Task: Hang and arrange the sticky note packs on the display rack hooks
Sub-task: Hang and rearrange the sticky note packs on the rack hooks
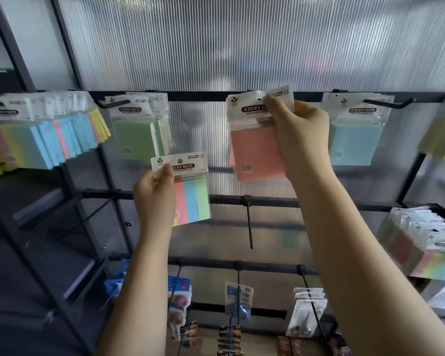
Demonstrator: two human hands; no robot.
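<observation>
Pink pack: the pink sticky note pack (258,152) is raised to the top rail (195,95), its white header card level with the rail and its punched hole just left of the thumb.
Right hand: the right hand (299,134) pinches that header, thumb on the front, fingers curled behind; the fingers are clamped on the card.
Hook for it: I cannot tell whether a hook passes through the hole yet; none shows in front of the card.
Striped pack: the striped pack (189,191), pink, blue and green, hangs lower, between the top rail and the middle rail (267,201).
Left hand: the left hand (154,199) grips the striped pack by the left end of its header, thumb pressed on the front.
Already hung: the green packs (136,129) and the blue pack (355,134) sit on their own hooks either side; a crowded row of mixed packs (49,134) fills the far left.
Spare hook: a bare hook (249,222) juts from the middle rail, right of the striped pack.
Risk, hole: the thumb sits close to the hole, so it could block the hook tip and buckle the thin card.
Risk, release: letting go before the hole is seated would drop the pack onto the goods below.
Risk, neighbours: a sideways nudge could knock the blue pack off its short hook.
</observation>
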